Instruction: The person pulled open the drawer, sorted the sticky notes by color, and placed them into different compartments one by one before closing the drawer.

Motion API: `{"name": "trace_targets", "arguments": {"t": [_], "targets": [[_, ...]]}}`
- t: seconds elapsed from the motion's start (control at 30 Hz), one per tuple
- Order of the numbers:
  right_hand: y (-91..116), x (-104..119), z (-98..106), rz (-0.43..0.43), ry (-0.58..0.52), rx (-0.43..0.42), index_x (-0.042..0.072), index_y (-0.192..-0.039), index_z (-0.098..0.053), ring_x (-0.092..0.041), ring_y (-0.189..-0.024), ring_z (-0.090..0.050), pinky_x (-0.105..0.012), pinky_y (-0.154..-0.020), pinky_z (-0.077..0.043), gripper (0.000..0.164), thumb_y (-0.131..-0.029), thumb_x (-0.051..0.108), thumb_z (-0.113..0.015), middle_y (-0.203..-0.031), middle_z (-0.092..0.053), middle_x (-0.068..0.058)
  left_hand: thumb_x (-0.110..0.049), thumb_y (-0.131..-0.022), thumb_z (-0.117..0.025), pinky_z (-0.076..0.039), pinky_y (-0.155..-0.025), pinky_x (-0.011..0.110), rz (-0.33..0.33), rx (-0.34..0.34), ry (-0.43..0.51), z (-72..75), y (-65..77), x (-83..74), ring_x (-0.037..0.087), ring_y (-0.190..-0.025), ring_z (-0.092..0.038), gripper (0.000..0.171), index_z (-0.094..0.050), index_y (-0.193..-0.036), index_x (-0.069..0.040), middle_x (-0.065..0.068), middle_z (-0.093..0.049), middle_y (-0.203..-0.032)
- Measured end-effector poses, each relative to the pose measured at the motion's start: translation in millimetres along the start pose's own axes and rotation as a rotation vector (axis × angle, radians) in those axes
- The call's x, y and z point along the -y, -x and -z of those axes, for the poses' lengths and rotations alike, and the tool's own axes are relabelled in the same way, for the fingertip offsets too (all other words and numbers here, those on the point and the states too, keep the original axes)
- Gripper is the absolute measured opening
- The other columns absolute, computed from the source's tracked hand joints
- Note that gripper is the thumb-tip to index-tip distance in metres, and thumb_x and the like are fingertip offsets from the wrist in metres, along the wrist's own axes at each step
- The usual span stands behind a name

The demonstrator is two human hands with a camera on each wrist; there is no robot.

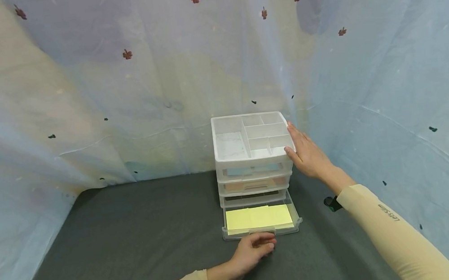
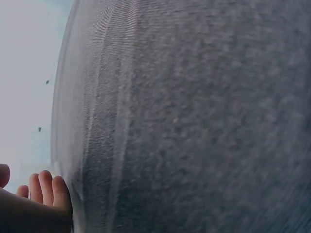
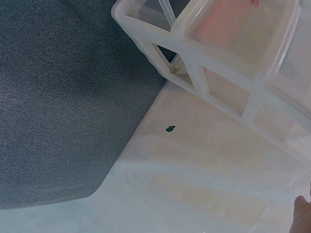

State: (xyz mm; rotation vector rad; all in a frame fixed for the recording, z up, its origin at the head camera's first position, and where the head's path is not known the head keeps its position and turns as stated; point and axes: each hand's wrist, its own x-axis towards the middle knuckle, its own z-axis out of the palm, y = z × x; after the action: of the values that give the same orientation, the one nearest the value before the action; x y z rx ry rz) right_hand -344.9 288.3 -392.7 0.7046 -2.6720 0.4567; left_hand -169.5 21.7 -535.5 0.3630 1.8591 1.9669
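Observation:
A white plastic drawer unit (image 1: 252, 157) stands at the back of the dark cloth, its top split into compartments. Its bottom drawer (image 1: 296, 216) is pulled out, and yellow paper sheets (image 1: 258, 218) lie inside. My left hand (image 1: 251, 251) is at the front of this drawer by its handle, fingers loosely bent, thumb apart from them; whether they touch the handle is hard to tell. Along the unit's upper right side rests my right hand (image 1: 309, 153), fingers extended and thumb near the front corner. Only part of that hand (image 3: 302, 216) enters the right wrist view.
Two upper drawers, one with bluish contents (image 1: 253, 169) and one with orange-pink contents (image 1: 253, 184), are closed. A pale patterned curtain (image 1: 161, 74) hangs behind and at both sides. The dark cloth (image 1: 144, 238) stretches left of the unit.

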Motion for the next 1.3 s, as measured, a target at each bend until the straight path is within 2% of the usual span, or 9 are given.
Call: {"name": "trace_targets", "arguments": {"t": [0.13, 0.4, 0.67, 0.87, 1.03, 1.3], "targets": [[0.0, 0.1, -0.2, -0.002, 0.001, -0.008, 0.003, -0.167, -0.005, -0.038, -0.158, -0.017, -0.054, -0.127, -0.012, 0.071, -0.114, 0.039, -0.035, -0.174, -0.009, -0.016, -0.009, -0.101, -0.068, -0.059, -0.086, 0.037, 0.069, -0.024, 0.059, 1.8, -3.2, 7.0, 0.022, -0.101, -0.073, 0.033, -0.067, -0.129, 0.009, 0.022, -0.074, -0.119], [-0.7, -1.0, -0.7, 0.002, 0.006, -0.003, 0.002, -0.166, -0.005, -0.037, -0.158, -0.015, -0.055, -0.127, -0.012, 0.071, -0.114, 0.038, -0.036, -0.174, -0.009, -0.016, -0.012, -0.105, -0.064, -0.06, -0.088, 0.034, 0.177, -0.052, 0.235, 6.7, -9.7, 13.5, 0.017, -0.098, -0.073, 0.038, -0.061, -0.135, 0.011, 0.021, -0.072, -0.122], [-0.6, -0.4, 0.3, 0.0, 0.003, 0.004, 0.001, -0.166, -0.005, -0.037, -0.158, -0.015, -0.054, -0.127, -0.012, 0.071, -0.114, 0.037, -0.037, -0.174, -0.009, -0.016, -0.014, -0.11, -0.055, -0.057, -0.097, 0.039, 0.259, -0.077, 0.374, 5.1, -12.6, 13.4, 0.029, -0.111, -0.072, 0.043, -0.051, -0.139, 0.017, 0.025, -0.07, -0.126], [-0.2, -1.0, -0.8, 0.0, 0.007, 0.003, 0.001, -0.166, -0.005, -0.037, -0.158, -0.015, -0.054, -0.127, -0.011, 0.071, -0.114, 0.037, -0.037, -0.174, -0.009, -0.016, -0.023, -0.112, -0.05, -0.057, -0.097, 0.039, 0.254, -0.088, 0.448, 5.7, -14.8, 19.4, 0.03, -0.111, -0.072, 0.048, -0.05, -0.138, 0.017, 0.025, -0.069, -0.126], [-0.1, -1.1, -1.0, 0.003, 0.003, -0.002, 0.002, -0.167, -0.005, -0.037, -0.158, -0.015, -0.055, -0.127, -0.012, 0.072, -0.114, 0.04, -0.036, -0.174, -0.009, -0.016, -0.024, -0.113, -0.048, -0.058, -0.097, 0.039, 0.238, -0.1, 0.472, 3.8, -15.4, 19.7, 0.027, -0.109, -0.073, 0.044, -0.052, -0.136, 0.014, 0.026, -0.068, -0.129], [-0.7, -1.4, -0.7, 0.001, 0.005, 0.003, 0.003, -0.167, -0.005, -0.037, -0.158, -0.016, -0.055, -0.127, -0.013, 0.072, -0.114, 0.041, -0.035, -0.174, -0.009, -0.015, -0.026, -0.113, -0.048, -0.057, -0.098, 0.04, 0.232, -0.119, 0.486, 3.7, -17.3, 16.2, 0.025, -0.107, -0.073, 0.047, -0.051, -0.137, 0.014, 0.027, -0.067, -0.131]]}}
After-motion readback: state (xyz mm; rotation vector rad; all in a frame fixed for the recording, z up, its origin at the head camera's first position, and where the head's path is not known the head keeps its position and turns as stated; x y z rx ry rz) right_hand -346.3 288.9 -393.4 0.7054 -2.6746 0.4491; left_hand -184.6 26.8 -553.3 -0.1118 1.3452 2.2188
